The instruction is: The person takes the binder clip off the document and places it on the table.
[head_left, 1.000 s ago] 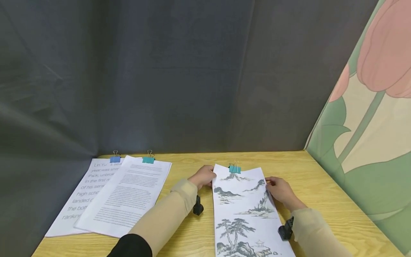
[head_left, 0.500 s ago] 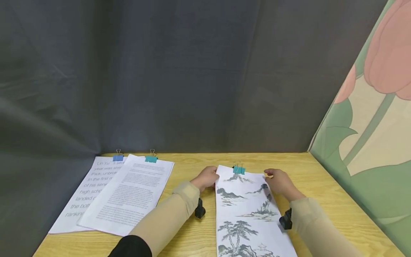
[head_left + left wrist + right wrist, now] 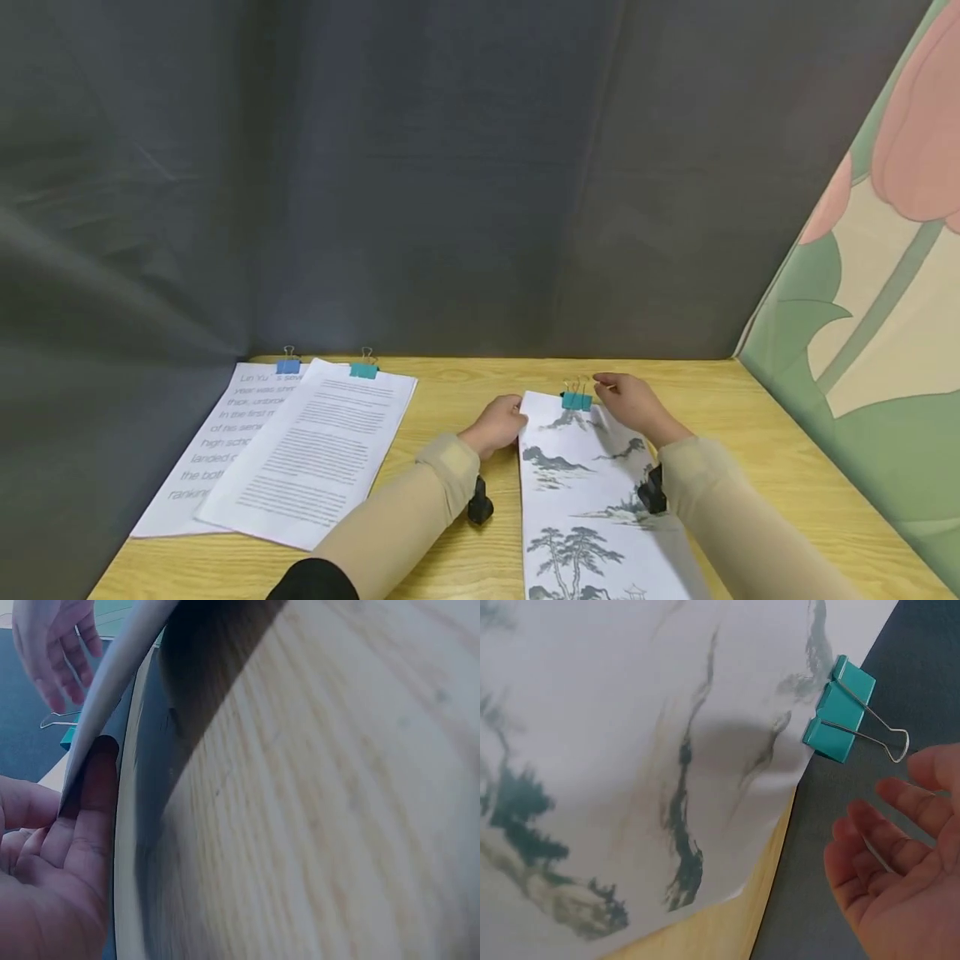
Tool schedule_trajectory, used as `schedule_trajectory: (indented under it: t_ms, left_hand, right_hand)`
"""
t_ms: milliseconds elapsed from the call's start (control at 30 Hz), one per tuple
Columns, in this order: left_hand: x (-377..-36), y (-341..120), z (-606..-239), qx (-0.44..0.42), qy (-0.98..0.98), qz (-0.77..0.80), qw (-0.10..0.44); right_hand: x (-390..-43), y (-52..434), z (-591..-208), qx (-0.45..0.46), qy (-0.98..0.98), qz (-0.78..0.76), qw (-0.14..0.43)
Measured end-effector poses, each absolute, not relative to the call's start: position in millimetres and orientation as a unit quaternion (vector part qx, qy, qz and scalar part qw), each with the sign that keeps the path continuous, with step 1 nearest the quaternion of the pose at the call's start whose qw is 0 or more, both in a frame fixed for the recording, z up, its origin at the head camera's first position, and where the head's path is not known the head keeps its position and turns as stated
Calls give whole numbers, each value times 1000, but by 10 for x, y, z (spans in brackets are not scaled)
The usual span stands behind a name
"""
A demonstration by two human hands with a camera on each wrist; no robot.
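Two hands on wooden table (image 3: 750, 433), dark curtain (image 3: 375, 167) behind: left hand (image 3: 498, 425) pinches landscape print (image 3: 585, 500), right hand (image 3: 633, 404) relaxed.

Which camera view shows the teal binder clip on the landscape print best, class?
The right wrist view: the teal binder clip fills it sharply, wire handles plain, clamped on the landscape print. The head view shows it small; the left wrist view shows only a sliver.
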State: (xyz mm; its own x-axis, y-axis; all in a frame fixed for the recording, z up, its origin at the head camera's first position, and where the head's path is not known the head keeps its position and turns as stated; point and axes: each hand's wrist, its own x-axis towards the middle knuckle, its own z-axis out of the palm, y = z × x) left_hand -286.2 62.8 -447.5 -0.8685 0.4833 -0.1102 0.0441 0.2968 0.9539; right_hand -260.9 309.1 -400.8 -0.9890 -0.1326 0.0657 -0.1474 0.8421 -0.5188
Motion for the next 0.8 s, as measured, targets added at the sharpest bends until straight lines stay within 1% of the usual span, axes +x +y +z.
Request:
schedule_trajectory:
  t_ms: [100, 167, 300, 433, 500, 800]
  left_hand:
    - [-2857, 631, -4487, 168, 784, 568, 189]
    - [-2851, 633, -4482, 168, 781, 572, 187]
    - [-2839, 640, -4481, 176, 774, 579, 186]
    - [-2828, 639, -4483, 180, 768, 586, 188]
    - [-2828, 632, -4485, 180, 766, 588, 187]
    - [-2811, 650, -4536, 181, 754, 604, 184]
  right_hand:
    - [-2652, 3058, -3979, 81, -958, 276, 3]
    - [-2684, 3041, -3945, 87, -957, 276, -15]
    - [-2738, 3019, -3877, 77, -947, 302, -80]
    - [-2752, 3028, -3802, 45, -926, 350, -136]
    - [-2753, 3032, -3784, 35, -918, 366, -147]
    - [-2767, 3031, -3818, 7, -907, 394, -151]
